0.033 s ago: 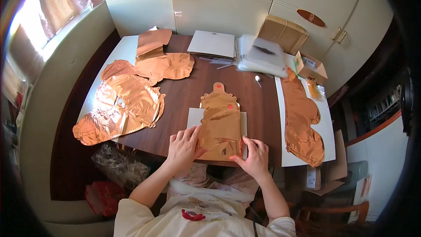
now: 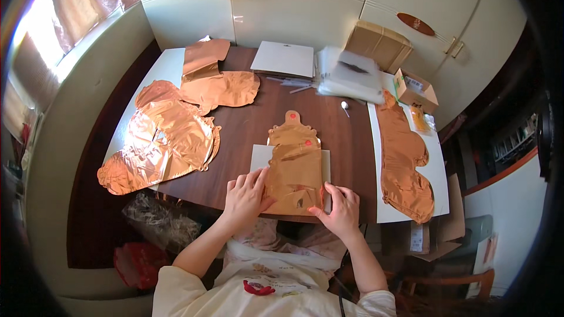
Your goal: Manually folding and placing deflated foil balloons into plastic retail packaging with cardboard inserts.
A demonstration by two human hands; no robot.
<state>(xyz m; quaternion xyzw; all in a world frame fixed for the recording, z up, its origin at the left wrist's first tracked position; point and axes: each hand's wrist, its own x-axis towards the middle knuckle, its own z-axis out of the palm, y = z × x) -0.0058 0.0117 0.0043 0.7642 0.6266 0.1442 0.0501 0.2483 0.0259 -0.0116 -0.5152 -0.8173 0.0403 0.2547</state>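
"One folded, copper-coloured foil sheet (image 2: pixel 295 167), at the near edge of a brown wooden table (image 2: pixel 352 147): changed?"

"Not visibly; fold unaltered. Left hand (image 2: pixel 245 195): thumb spread from fingers. Right hand (image 2: pixel 341 208): touching, pinch indeterminable."

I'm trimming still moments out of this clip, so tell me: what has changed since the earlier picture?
Nothing visibly changed; nothing was taken hold of or let go. The left hand and right hand remain at either side of the folded copper foil, and the foil pieces at left and right lie as before.
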